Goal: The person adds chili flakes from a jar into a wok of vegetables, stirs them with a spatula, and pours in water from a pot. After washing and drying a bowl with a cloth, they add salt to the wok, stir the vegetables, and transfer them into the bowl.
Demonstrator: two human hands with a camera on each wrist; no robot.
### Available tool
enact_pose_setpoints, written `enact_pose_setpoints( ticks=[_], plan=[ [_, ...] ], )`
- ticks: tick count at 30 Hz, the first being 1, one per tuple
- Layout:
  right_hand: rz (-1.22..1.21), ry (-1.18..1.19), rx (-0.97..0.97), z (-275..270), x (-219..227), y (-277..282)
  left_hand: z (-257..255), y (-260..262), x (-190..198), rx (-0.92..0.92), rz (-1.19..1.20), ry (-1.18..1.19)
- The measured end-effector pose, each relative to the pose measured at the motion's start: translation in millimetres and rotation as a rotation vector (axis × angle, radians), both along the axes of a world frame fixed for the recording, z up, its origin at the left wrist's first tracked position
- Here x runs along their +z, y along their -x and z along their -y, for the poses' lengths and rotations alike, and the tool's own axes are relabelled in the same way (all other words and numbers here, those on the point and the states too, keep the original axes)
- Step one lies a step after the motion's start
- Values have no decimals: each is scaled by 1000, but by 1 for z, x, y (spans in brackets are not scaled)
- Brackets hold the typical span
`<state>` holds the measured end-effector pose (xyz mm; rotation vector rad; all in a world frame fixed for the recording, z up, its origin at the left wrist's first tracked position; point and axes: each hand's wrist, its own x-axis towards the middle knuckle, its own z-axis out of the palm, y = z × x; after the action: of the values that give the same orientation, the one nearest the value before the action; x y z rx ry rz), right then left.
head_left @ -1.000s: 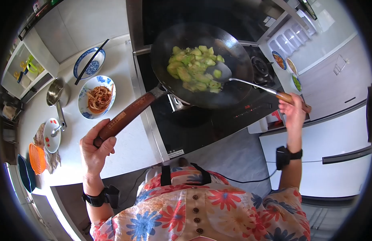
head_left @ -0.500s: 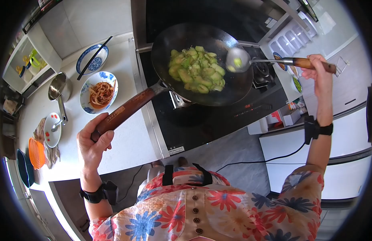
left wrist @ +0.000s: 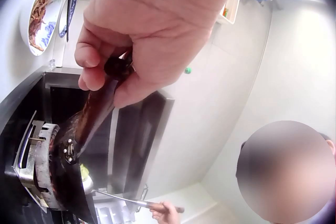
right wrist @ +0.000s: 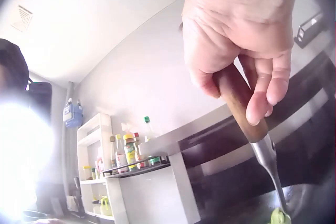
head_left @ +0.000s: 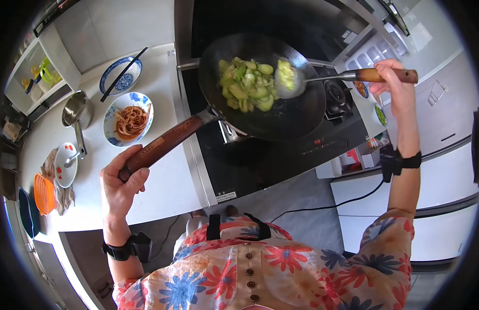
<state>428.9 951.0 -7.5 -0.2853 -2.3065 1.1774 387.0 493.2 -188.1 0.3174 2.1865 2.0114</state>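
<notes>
Sitting tilted over the black glass cooktop (head_left: 280, 155), the big dark round wok (head_left: 296, 111) holds pale green vegetable slices (head_left: 244, 85) piled toward its far side. Its long reddish-brown wooden handle (head_left: 164, 144) is gripped at the end by the left hand (head_left: 120, 183), fingers wrapped around it. Raised above the wok, the right hand (head_left: 397, 88) clasps the wood-handled metal ladle (head_left: 288, 82), whose bowl carries a few green slices.
</notes>
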Motion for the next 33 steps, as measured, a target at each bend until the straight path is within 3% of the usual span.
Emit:
enact_pose_setpoints(
  ticks=[2,5,8,10,13,17,20,22,24,28,33],
  plan=[
    [53,-114,-3,-12,9,5,0,0,0,1,6,-21],
    [77,-1,-122,-19,-5,15,0,1,-3,-10,4,-44],
    [51,226,24,-15,-43,24,0,1,-2,-5,10,-41],
    [36,265,74,-11,-43,23,0,2,-2,0,10,-46],
    [-27,-6,184,-12,-26,19,1,1,-2,-7,20,-28],
    [-41,-51,187,-2,-44,42,0,1,-2,4,12,-23],
    [-44,-37,356,25,-55,46,0,1,0,2,22,-23],
    [-10,-38,412,36,-46,38,0,1,-1,1,20,-30],
    [48,-35,626,41,-36,29,-1,1,-1,-1,18,-37],
    [7,-154,584,49,-18,15,-1,1,0,5,11,-37],
    [4,-96,531,36,5,6,-1,1,1,-4,16,-43]
  ],
)
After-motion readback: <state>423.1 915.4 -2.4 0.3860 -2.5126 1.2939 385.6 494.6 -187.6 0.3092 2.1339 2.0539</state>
